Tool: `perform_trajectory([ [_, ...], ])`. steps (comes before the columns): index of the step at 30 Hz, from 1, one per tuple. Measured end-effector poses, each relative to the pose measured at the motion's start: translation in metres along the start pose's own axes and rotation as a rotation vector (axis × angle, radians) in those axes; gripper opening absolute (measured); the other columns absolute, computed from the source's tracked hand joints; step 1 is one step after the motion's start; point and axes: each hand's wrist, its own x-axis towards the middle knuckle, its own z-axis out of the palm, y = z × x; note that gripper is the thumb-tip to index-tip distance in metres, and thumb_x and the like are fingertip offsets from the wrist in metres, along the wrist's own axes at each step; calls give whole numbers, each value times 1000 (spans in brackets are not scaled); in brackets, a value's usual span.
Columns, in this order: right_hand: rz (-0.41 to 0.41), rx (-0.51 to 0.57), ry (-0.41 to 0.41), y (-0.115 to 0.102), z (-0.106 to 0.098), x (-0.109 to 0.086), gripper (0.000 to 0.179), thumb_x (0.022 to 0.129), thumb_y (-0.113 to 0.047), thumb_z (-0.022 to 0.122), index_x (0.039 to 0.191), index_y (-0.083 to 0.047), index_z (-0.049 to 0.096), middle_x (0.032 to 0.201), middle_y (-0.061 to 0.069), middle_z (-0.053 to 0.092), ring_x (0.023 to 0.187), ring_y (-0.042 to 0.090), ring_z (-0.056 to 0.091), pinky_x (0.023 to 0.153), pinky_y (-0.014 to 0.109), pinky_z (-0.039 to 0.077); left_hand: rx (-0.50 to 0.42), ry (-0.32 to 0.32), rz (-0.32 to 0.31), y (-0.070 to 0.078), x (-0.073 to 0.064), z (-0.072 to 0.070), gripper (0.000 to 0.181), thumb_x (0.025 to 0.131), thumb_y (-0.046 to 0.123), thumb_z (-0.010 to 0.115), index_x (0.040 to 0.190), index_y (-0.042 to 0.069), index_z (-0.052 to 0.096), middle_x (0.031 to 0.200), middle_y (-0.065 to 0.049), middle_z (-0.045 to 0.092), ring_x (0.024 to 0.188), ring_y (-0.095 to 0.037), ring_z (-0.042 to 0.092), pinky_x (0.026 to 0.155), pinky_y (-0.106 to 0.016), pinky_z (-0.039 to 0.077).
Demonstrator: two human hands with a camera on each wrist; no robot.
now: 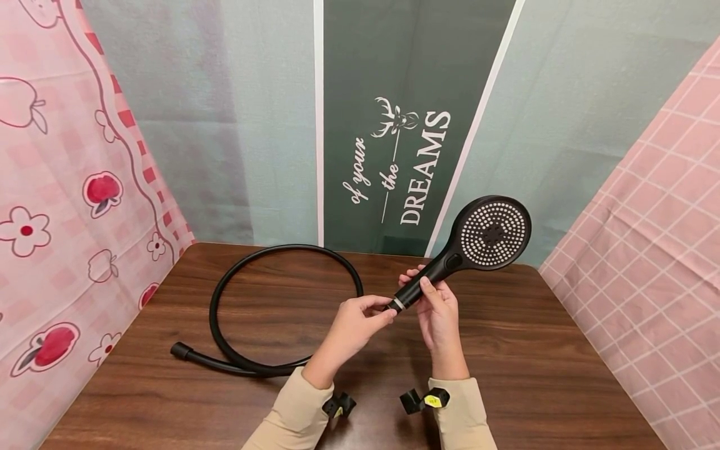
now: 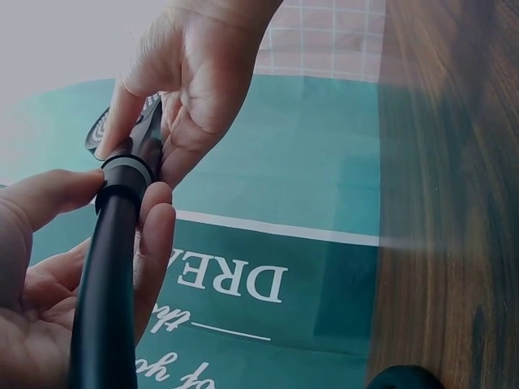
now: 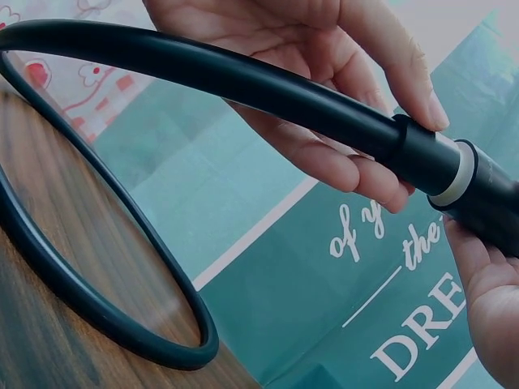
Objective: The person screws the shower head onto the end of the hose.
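- Black, smooth shower head (image 1: 492, 234) noted; round disc dotted w/ pale nozzles, narrowed to a cyl. handle (image 1: 437, 269).
- Shower head held above wood-grain table (image 1: 523, 356), R of centre in head view.
- Long axis set diagonally: disc pointed up & to R, handle end down & to L; nozzle face turned twd. head cam.
- Handle gripped by R hand (image 1: 440, 317), thumb laid on front, fingers behind.
- Black cyl. collar (image 3: 426, 156) of hose (image 1: 215, 312) pinched btwn thumb & fingers of L hand (image 1: 349, 325); pale ring (image 3: 456, 176) seen btwn collar & handle.
- Hose flexible, tubular, looped on table; cyl. end fitting (image 1: 180, 350) placed twd. table's L side.
- Green cloth (image 1: 410, 50) w/ white lettering hung behind.
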Motion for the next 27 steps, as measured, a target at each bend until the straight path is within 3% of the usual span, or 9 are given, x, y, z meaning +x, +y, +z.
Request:
perform_trajectory([
  [27,9,5,19,0,0,1,21,104,-1,43,115,-4,60,104,7,73,98,18,74,94,32,55,0,27,16,2,-1,2,30,91,23,72,114,3,72,97,-13,74,80,-12,66,67,-21,52],
])
